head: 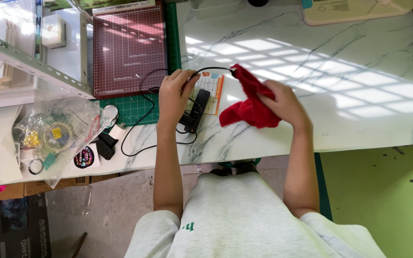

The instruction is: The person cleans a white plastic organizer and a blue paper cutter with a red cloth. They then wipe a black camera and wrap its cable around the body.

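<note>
Red cloth (250, 106) bunched in right hand (283, 101) grip; left hand (177, 93) pinches black cable (142, 102); paper cutter (129, 48) behind.

head view, steeply downward, near tabletop (359, 71)

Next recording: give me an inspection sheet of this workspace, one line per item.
Surface: white marble-look table, sunlit.
Job's things: red cloth; black cable; black device on a printed card.
Clutter: plastic bag of trinkets, round sticker, paper cutter on a green mat.
Hands: left hand on the cable; right hand grips the cloth.
Cables: one, looping off the table edge.
Surroundings: metal shelf, green floor.
</note>
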